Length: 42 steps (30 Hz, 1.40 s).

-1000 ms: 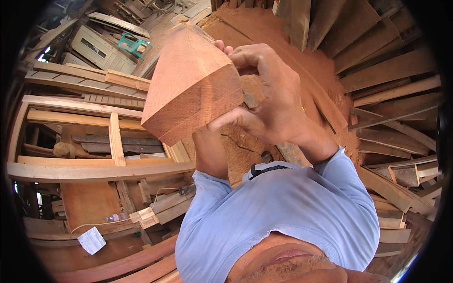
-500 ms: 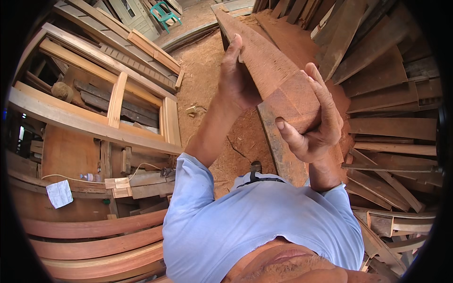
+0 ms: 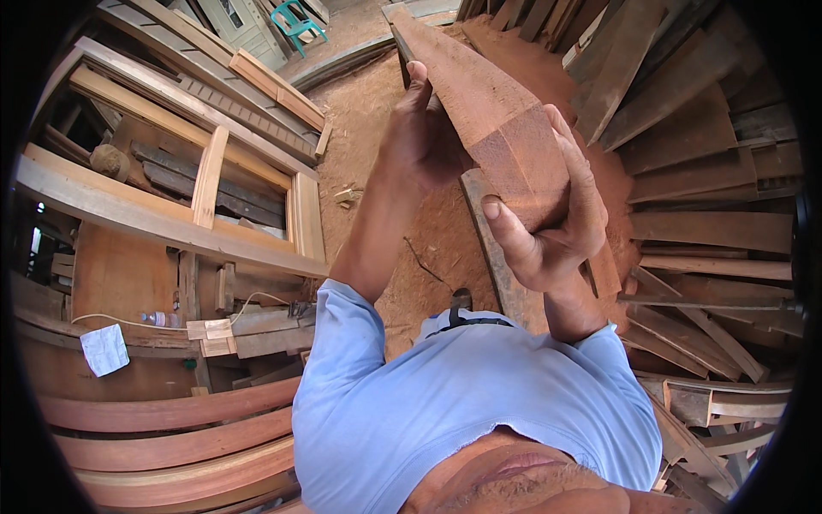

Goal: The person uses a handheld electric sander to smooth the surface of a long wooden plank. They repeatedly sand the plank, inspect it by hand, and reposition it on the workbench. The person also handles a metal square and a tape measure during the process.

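Observation:
A thick reddish-brown wooden beam (image 3: pixel 479 86) stretches away from me, its near end raised toward my chest. My left hand (image 3: pixel 425 141) grips its left side, thumb on the upper edge and fingers hidden beneath. At the near end my right hand (image 3: pixel 561 227) is closed round the right side and end face, with the thumb at the lower left corner of that face. The end face looks darker than the top. Below the beam a worn, dark-edged plank (image 3: pixel 505 265) shows in part.
To the left lies a pale wooden frame (image 3: pixel 205 184) over stacked timber. Many boards (image 3: pixel 685 163) fan out along the right. Curved reddish boards (image 3: pixel 171 407) lie at the lower left. Sawdust covers the ground (image 3: pixel 360 128). A green chair (image 3: pixel 295 26) stands far off, and a cable (image 3: pixel 111 319) crosses the left side.
The beam's near end and my right hand have shifted slightly left and upward in the picture. The end face shows more fully now. Both hands keep their hold.

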Tool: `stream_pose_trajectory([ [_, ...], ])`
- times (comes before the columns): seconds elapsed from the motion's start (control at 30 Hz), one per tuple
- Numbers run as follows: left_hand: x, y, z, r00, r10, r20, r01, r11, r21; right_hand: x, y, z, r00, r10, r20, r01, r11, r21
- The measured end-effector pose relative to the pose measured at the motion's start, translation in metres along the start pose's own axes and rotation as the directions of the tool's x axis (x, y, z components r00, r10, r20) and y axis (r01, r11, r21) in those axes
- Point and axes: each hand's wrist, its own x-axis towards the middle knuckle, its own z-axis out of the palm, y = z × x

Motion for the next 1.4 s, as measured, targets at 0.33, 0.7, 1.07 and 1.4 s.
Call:
stream_pose_trajectory([
  [0.33,0.000,-0.006,0.015,0.987,0.143,-0.070,-0.130,0.978,0.164,0.007,-0.008,0.005,0.999,0.013,0.042,-0.013,1.000,-0.005],
  [0.7,-0.002,-0.007,0.016,0.932,0.293,-0.211,-0.142,0.834,0.533,0.005,-0.006,0.004,0.999,-0.020,0.035,0.021,1.000,-0.023],
  [1.07,-0.014,-0.016,-0.005,0.928,0.273,-0.255,-0.201,0.940,0.275,-0.016,-0.005,-0.016,0.991,0.024,0.132,-0.013,0.996,-0.084],
  [1.4,-0.072,-0.124,-0.100,0.588,0.562,-0.581,-0.258,0.812,0.524,-0.114,-0.016,-0.075,0.696,0.322,0.642,-0.270,0.946,-0.181],
])
